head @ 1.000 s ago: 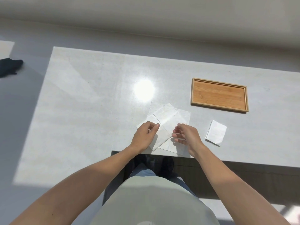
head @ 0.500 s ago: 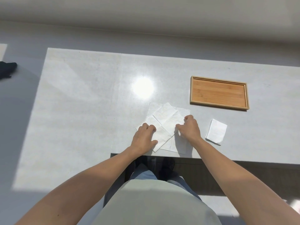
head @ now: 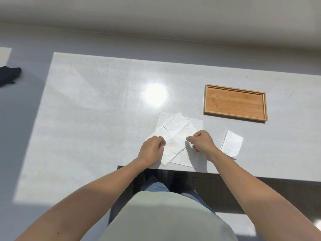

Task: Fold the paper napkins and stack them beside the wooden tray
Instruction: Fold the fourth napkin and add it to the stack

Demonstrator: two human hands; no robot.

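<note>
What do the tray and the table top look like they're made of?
The tray looks like bamboo or light wood with a smooth satin finish: warm orange-brown, fine straight grain lines, a paler raised rim. The table top looks like pale polished stone or laminate; it mirrors a bright lamp spot, which suggests a glossy surface.

Wooden tray [head: 235, 103] – matt; napkins [head: 178, 126] – paper

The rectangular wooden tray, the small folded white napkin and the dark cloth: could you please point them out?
Rectangular wooden tray [head: 235, 102]: head view, bare slatted floor.
Small folded white napkin [head: 231, 144]: head view, middle of top face.
Dark cloth [head: 8, 75]: head view, middle of visible part.
</note>
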